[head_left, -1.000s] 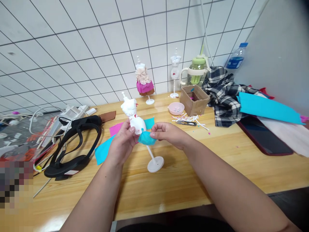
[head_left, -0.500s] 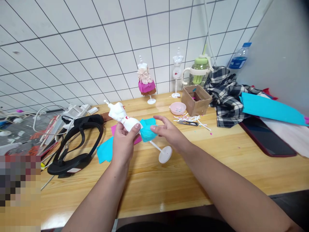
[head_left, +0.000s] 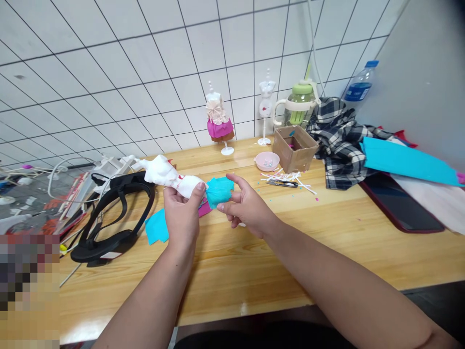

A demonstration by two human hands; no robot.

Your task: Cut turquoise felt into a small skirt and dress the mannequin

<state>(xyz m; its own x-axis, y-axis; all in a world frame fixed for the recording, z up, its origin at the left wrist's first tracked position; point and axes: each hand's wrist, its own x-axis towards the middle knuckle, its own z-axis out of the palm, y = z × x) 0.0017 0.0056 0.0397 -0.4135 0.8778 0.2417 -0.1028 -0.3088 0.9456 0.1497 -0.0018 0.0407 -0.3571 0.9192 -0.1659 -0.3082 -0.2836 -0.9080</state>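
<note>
My left hand (head_left: 182, 206) is closed around the lower torso of a small white mannequin (head_left: 162, 173), its thumb on top at the waist end. The mannequin lies tilted nearly level above the table, neck to the left. Gathered blue crepe paper (head_left: 220, 192) wraps its lower end. My right hand (head_left: 250, 206) pinches the paper's right edge between thumb and fingers, with the index finger stretched along it. The mannequin's stand is mostly hidden behind my right hand. Beneath lie a blue paper piece (head_left: 157, 228) and a magenta paper piece (head_left: 205, 207).
At the back stand a dressed mannequin (head_left: 220, 118) and a bare one (head_left: 266, 109). A pink dish (head_left: 267, 161), cardboard box (head_left: 295, 150), thread snips (head_left: 282, 183) and paper strips sit right of centre. A black headset (head_left: 112, 218) lies left; a phone (head_left: 403, 203) lies right.
The mannequin has tipped closer to level and its neck has moved left. My right hand has shifted slightly and now covers the stand's round base, which showed before.
</note>
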